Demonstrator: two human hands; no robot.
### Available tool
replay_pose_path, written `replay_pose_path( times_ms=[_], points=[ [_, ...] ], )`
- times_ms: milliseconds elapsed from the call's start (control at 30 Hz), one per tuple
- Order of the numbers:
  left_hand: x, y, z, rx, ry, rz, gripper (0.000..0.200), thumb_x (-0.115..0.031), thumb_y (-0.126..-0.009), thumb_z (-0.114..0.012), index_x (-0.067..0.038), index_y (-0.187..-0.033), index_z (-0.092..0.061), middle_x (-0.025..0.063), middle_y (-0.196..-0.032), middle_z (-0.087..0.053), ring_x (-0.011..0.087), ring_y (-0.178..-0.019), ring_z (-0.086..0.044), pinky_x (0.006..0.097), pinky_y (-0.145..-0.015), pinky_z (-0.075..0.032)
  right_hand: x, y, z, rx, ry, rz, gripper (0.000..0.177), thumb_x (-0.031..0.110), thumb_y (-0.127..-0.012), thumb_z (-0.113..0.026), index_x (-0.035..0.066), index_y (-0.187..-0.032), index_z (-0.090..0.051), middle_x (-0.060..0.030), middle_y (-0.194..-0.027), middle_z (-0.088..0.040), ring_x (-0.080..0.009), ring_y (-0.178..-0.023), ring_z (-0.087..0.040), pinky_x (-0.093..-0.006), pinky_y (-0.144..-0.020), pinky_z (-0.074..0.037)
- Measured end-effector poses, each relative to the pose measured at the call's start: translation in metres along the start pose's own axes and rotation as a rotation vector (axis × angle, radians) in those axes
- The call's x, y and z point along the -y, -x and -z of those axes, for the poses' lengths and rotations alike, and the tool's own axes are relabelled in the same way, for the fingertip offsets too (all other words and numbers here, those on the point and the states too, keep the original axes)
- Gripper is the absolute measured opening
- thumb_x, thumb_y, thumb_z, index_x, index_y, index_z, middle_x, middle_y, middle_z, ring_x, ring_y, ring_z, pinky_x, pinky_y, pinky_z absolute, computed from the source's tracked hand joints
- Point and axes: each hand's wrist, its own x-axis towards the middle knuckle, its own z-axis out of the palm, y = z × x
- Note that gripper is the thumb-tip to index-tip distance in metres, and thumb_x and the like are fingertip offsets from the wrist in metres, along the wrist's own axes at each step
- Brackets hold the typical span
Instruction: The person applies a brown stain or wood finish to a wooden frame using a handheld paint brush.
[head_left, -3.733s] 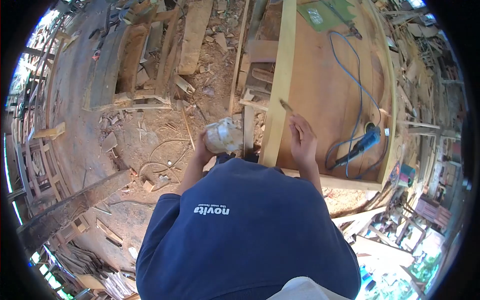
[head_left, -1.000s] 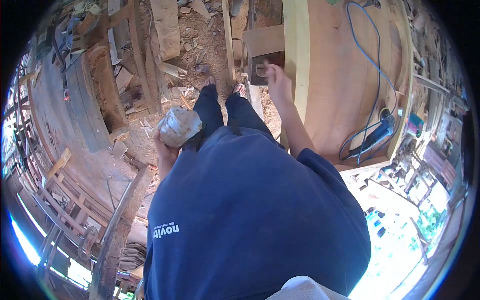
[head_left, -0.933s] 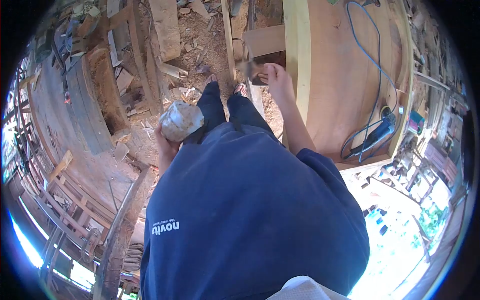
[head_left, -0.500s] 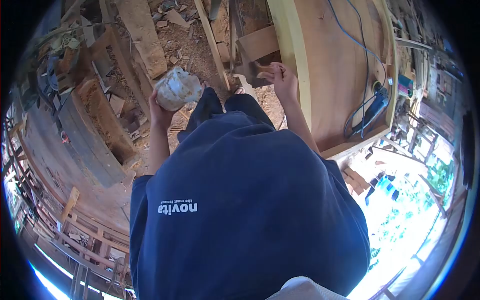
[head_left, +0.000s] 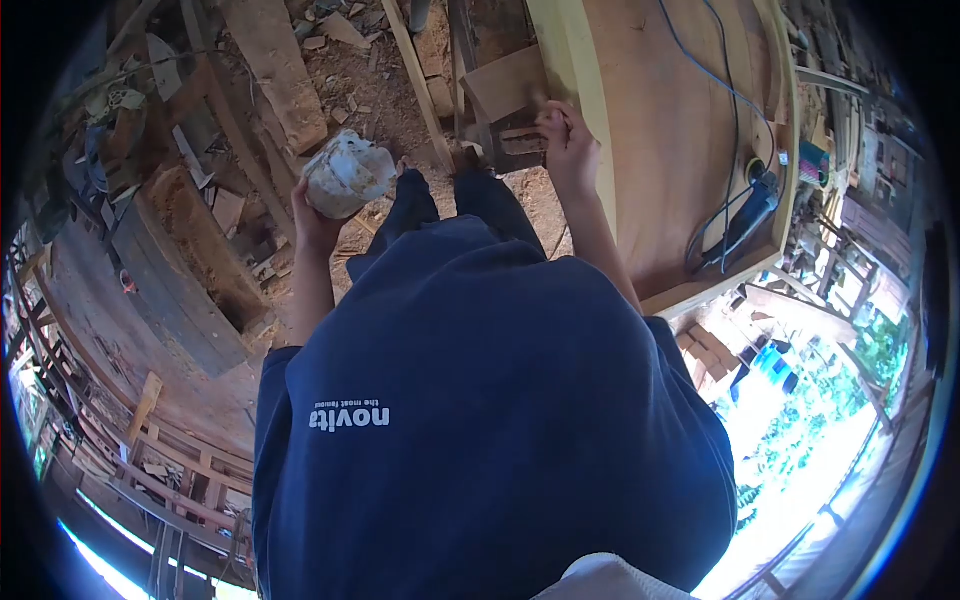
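In the head view, my left hand [head_left: 314,222] is wrapped round a white, brown-stained plastic tub [head_left: 348,178], held tilted in front of my left leg. My right hand [head_left: 573,155] has its fingers closed just beside the pale raised edge [head_left: 588,90] of a large wooden panel [head_left: 670,150]. Something small and brown shows at its fingertips, blurred, and I cannot make out what it is. Under that hand lies a flat piece of board [head_left: 507,83].
A blue power tool [head_left: 752,208] with its cord rests on the panel's near right part. Planks [head_left: 275,70] and wood scraps [head_left: 342,30] litter the dirt floor at the left and ahead. A thin upright batten [head_left: 418,85] stands between.
My right hand has shifted slightly, its fingers turned and drawn closer together. The tub has moved a little to the left with my left hand. My feet have shifted.
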Motion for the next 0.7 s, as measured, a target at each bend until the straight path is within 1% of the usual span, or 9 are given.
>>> replay_pose_path(
  times_ms=[100,233,267,333,433,533,567,633,700],
  points=[
    [0.012,0.001,-0.002,0.007,-0.031,-0.014,0.071,-0.056,-0.088,-0.043,-0.015,-0.145,-0.035,0.0121,-0.144,-0.042,0.0359,-0.133,-0.041,0.06,-0.104,-0.036,0.008,-0.01,0.004,0.203,-0.509,-0.262,0.024,0.015,-0.101,-0.048,-0.002,-0.111,-0.061,-0.0138,-0.092,-0.07,-0.0194,-0.084,-0.071,-0.0298,-0.073,-0.057],
    [0.02,0.019,-0.018,-0.016,-0.067,-0.061,0.07,-0.056,-0.088,-0.042,-0.015,-0.145,-0.035,0.0121,-0.144,-0.042,0.0357,-0.132,-0.041,0.0596,-0.103,-0.036,0.011,-0.022,0.013,-0.082,0.266,0.259,0.018,0.011,-0.096,-0.054,0.002,-0.109,-0.062,-0.0182,-0.095,-0.068,-0.0304,-0.083,-0.07,-0.0371,-0.07,-0.056],
    [0.022,0.021,-0.019,-0.031,-0.066,-0.065,0.07,-0.055,-0.088,-0.042,-0.014,-0.145,-0.035,0.0122,-0.145,-0.041,0.0357,-0.132,-0.041,0.0593,-0.104,-0.037,0.009,-0.023,0.011,-0.077,0.261,0.262,0.018,0.011,-0.096,-0.054,0.002,-0.109,-0.062,-0.0182,-0.095,-0.068,-0.0304,-0.083,-0.07,-0.0371,-0.07,-0.056],
    [0.024,0.022,-0.016,-0.051,-0.061,-0.077,0.07,-0.055,-0.089,-0.041,-0.014,-0.145,-0.035,0.0124,-0.145,-0.041,0.0356,-0.132,-0.041,0.0591,-0.104,-0.037,0.012,-0.026,0.004,0.237,-0.416,-0.119,0.019,0.016,-0.097,-0.055,0.003,-0.107,-0.065,-0.0147,-0.086,-0.07,-0.0205,-0.085,-0.071,-0.0321,-0.072,-0.056],
    [0.029,0.023,-0.01,-0.065,0.015,-0.086,0.069,-0.054,-0.089,-0.041,-0.014,-0.145,-0.035,0.0125,-0.145,-0.04,0.0356,-0.133,-0.041,0.0594,-0.105,-0.036,0.025,-0.033,0.008,0.157,0.133,0.246,0.019,0.015,-0.098,-0.054,0.004,-0.109,-0.065,-0.0138,-0.086,-0.069,-0.0193,-0.087,-0.071,-0.0321,-0.072,-0.055],
    [0.034,0.031,-0.01,-0.085,0.073,-0.14,0.069,-0.054,-0.089,-0.041,-0.014,-0.145,-0.034,0.0125,-0.146,-0.039,0.0358,-0.133,-0.04,0.06,-0.105,-0.036,0.018,-0.042,0.002,0.105,0.271,0.256,0.019,0.015,-0.098,-0.055,0.004,-0.11,-0.064,-0.013,-0.087,-0.069,-0.0185,-0.087,-0.07,-0.0317,-0.073,-0.054],
    [0.039,0.03,-0.005,-0.086,0.077,-0.146,0.069,-0.053,-0.09,-0.041,-0.014,-0.145,-0.034,0.0125,-0.146,-0.039,0.0359,-0.134,-0.04,0.0602,-0.104,-0.036,0.017,-0.045,-0.002,0.111,0.265,0.264,0.019,0.015,-0.098,-0.055,0.004,-0.11,-0.064,-0.013,-0.087,-0.069,-0.0185,-0.087,-0.07,-0.0317,-0.073,-0.054],
    [0.044,0.032,-0.002,-0.085,0.082,-0.158,0.069,-0.053,-0.09,-0.041,-0.014,-0.145,-0.034,0.0125,-0.146,-0.039,0.036,-0.134,-0.04,0.0604,-0.104,-0.036,0.019,-0.047,-0.009,0.453,-0.53,-0.118,0.019,0.015,-0.098,-0.055,0.004,-0.111,-0.064,-0.0126,-0.088,-0.07,-0.0171,-0.087,-0.07,-0.0316,-0.073,-0.054],
    [0.051,0.036,-0.003,-0.096,0.08,-0.158,0.068,-0.053,-0.09,-0.041,-0.014,-0.145,-0.034,0.0124,-0.146,-0.04,0.0359,-0.133,-0.04,0.0603,-0.104,-0.037,0.024,-0.05,-0.011,0.382,-0.239,0.049,0.02,0.015,-0.098,-0.054,0.002,-0.111,-0.064,-0.013,-0.089,-0.069,-0.0175,-0.087,-0.07,-0.0309,-0.073,-0.054]
  ],
)
